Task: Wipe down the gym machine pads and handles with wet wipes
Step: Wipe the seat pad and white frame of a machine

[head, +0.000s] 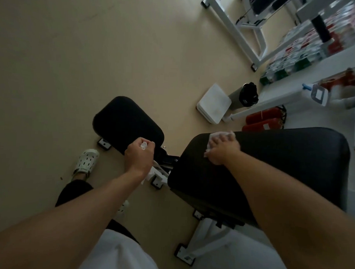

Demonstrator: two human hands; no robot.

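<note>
the room is dim, with a beige floor (94,61). the right hand (222,149) lies flat, fingers straight and close together, pressing a white wet wipe (220,135) on the upper left corner of the large black back pad (272,170). the left hand (138,155) has its fingers curled around a crumpled wipe (144,146), at the near edge of the smaller black seat pad (126,122). a white machine frame (201,241) stands on the floor under the pads. red fire extinguishers (263,121) lie by the wall.
</note>
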